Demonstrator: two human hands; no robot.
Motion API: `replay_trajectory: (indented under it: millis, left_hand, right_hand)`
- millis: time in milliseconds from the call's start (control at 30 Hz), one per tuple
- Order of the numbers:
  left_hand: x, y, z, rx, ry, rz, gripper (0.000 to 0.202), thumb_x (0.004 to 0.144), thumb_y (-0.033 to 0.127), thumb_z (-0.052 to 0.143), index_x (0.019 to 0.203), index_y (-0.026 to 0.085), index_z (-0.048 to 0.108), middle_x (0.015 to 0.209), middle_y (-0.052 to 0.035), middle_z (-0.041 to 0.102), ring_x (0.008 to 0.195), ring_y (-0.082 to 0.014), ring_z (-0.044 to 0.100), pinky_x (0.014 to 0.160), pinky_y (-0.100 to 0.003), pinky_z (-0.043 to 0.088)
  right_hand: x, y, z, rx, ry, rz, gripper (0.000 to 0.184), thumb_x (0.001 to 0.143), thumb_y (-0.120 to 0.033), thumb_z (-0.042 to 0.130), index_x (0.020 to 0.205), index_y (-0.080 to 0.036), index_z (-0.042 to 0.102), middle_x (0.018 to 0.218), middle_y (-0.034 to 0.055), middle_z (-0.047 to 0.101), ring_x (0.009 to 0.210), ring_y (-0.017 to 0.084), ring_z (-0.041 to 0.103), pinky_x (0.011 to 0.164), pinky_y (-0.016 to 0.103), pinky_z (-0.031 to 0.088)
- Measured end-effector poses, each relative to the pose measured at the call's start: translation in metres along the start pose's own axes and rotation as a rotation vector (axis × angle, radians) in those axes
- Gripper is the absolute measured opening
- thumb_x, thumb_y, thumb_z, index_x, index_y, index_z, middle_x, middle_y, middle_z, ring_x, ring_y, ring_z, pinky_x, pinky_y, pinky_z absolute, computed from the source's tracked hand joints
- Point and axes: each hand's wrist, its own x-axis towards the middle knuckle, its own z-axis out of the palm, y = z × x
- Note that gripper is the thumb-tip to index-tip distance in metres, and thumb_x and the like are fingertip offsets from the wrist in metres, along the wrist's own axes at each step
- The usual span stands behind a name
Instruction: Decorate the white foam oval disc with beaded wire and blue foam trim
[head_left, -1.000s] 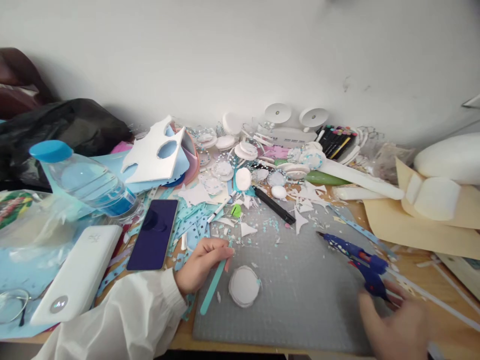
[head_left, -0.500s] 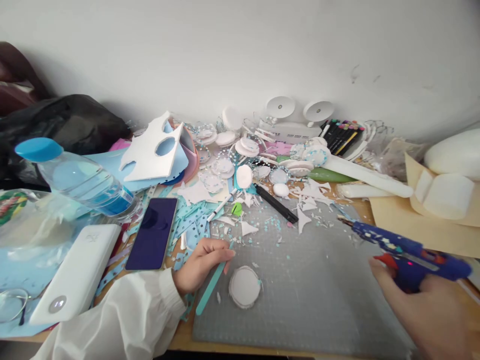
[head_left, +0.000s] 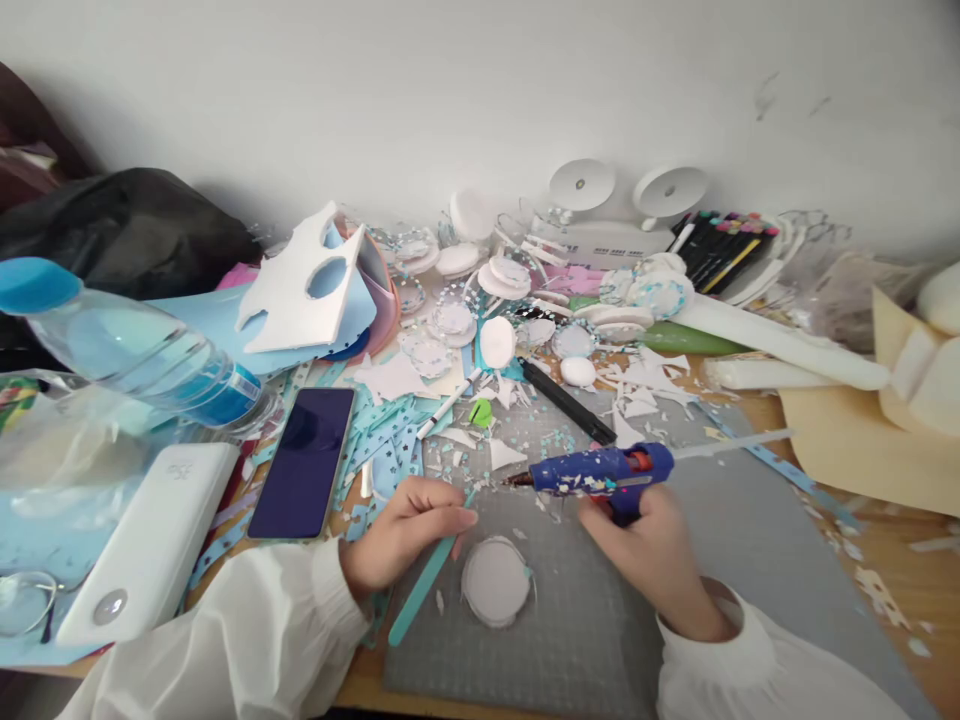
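Observation:
My left hand (head_left: 412, 525) pinches one end of a teal paper strip (head_left: 421, 598), which slants down toward the front edge of the mat. Just right of it, a white foam disc (head_left: 495, 580) with a thin cord around its rim lies flat on the grey cutting mat (head_left: 600, 650). My right hand (head_left: 649, 545) is wrapped around the handle of a blue glue gun (head_left: 600, 470). The gun's nozzle points left, above the mat and beyond the disc, and a clear glue stick (head_left: 735, 443) juts from its back. The nozzle and disc are apart.
White foam scraps, a black cutter (head_left: 568, 402) and a white pen (head_left: 448, 403) lie beyond my hands. Decorated foam discs pile up by the wall. On the left are a phone (head_left: 302, 463), a power bank (head_left: 150, 545) and a water bottle (head_left: 142, 345).
My right hand has brought the glue gun leftward from the right side to over the mat's middle. My left hand still holds the strip, almost unmoved. The view has shifted slightly.

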Motion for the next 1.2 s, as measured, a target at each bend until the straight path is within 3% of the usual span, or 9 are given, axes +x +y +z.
replay_trajectory:
  millis: [167, 400, 633, 1200]
  left_hand:
    - [-0.0005, 0.004, 0.0021, -0.024, -0.072, 0.036, 0.042, 0.085, 0.036, 0.062, 0.05, 0.014, 0.057, 0.048, 0.0009, 0.048, 0.048, -0.0092, 0.042, 0.05, -0.024, 0.028]
    - [-0.001, 0.005, 0.0033, -0.016, -0.101, 0.03, 0.043, 0.086, 0.037, 0.062, 0.051, 0.014, 0.057, 0.048, 0.0012, 0.047, 0.048, -0.0089, 0.041, 0.049, -0.024, 0.03]
    - [-0.0022, 0.0076, 0.0042, -0.01, -0.119, -0.001, 0.043, 0.086, 0.038, 0.061, 0.051, 0.014, 0.056, 0.049, 0.0008, 0.048, 0.047, -0.0095, 0.041, 0.049, -0.024, 0.031]
    - [-0.0018, 0.008, 0.0048, -0.025, -0.124, 0.003, 0.042, 0.087, 0.035, 0.061, 0.051, 0.014, 0.056, 0.049, 0.0008, 0.048, 0.048, -0.0092, 0.041, 0.049, -0.023, 0.032]
  right_hand:
    - [-0.0066, 0.0077, 0.0013, -0.019, 0.002, -0.029, 0.03, 0.065, -0.032, 0.055, 0.042, -0.025, 0.036, 0.037, -0.0046, 0.036, 0.036, 0.011, 0.038, 0.036, 0.023, 0.035]
    - [-0.0083, 0.0104, 0.0015, -0.024, -0.031, -0.144, 0.036, 0.067, -0.029, 0.054, 0.04, -0.024, 0.032, 0.033, -0.0057, 0.033, 0.031, 0.01, 0.035, 0.034, 0.023, 0.031]
    - [-0.0088, 0.0072, -0.0021, -0.076, -0.072, -0.141, 0.03, 0.068, -0.029, 0.056, 0.044, -0.025, 0.037, 0.039, -0.0028, 0.048, 0.04, 0.015, 0.047, 0.041, 0.026, 0.039]
    - [-0.0097, 0.0097, -0.0016, -0.097, -0.063, -0.173, 0.026, 0.067, -0.027, 0.053, 0.046, -0.026, 0.038, 0.044, -0.0003, 0.052, 0.052, 0.019, 0.057, 0.046, 0.027, 0.04]
